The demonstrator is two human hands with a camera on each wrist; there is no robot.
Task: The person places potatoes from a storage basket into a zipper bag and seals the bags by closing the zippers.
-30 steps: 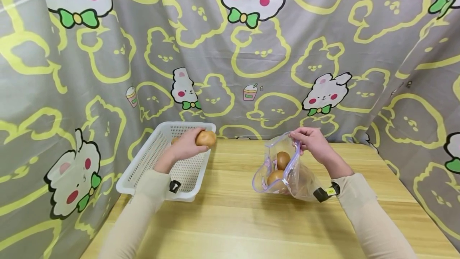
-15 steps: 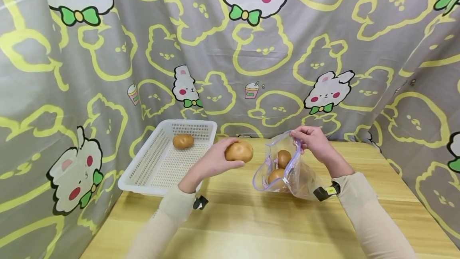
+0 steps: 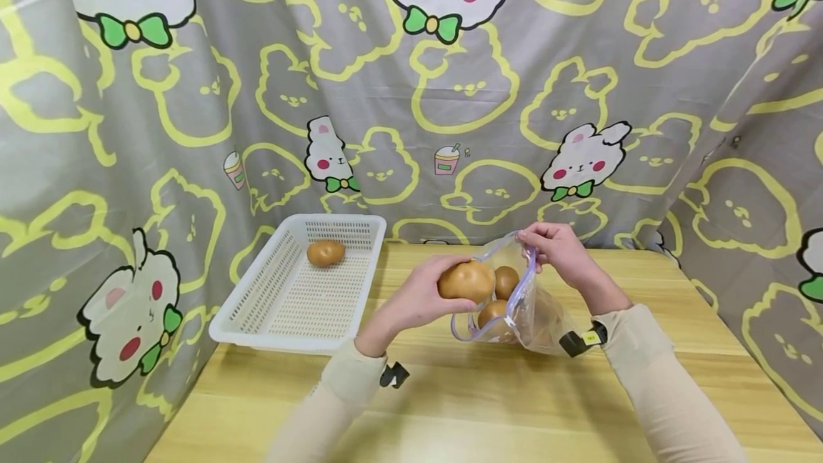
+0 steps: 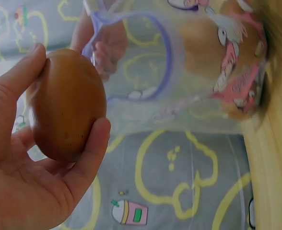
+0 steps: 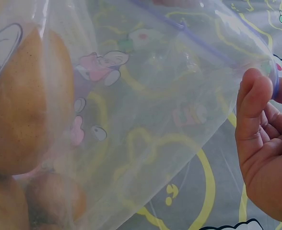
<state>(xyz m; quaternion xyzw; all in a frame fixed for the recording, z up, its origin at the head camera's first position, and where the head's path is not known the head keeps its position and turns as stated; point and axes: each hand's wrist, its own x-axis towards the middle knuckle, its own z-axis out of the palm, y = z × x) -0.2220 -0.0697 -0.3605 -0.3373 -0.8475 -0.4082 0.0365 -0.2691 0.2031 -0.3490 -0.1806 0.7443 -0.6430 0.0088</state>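
My left hand (image 3: 424, 290) grips a brown potato (image 3: 467, 281) between thumb and curled fingers, right at the mouth of a clear zip bag (image 3: 546, 324). In the left wrist view the same potato (image 4: 67, 105) shows whole, with the bag's purple-edged opening (image 4: 167, 57) just beyond it. My right hand (image 3: 558, 252) pinches the bag's upper rim and holds the mouth apart. Inside the bag lie several potatoes (image 5: 28, 100), seen through the printed plastic in the right wrist view. The bag stands on the table, mouth facing left.
A white perforated basket (image 3: 292, 306) stands at the left of the wooden table (image 3: 450, 406), with one potato (image 3: 326, 253) near its back. A grey patterned curtain (image 3: 379, 77) hangs behind the table and along both sides.
The left hand has carried its potato from over the basket rightward to the bag's mouth. The right hand keeps its pinch on the bag's rim in the same place.
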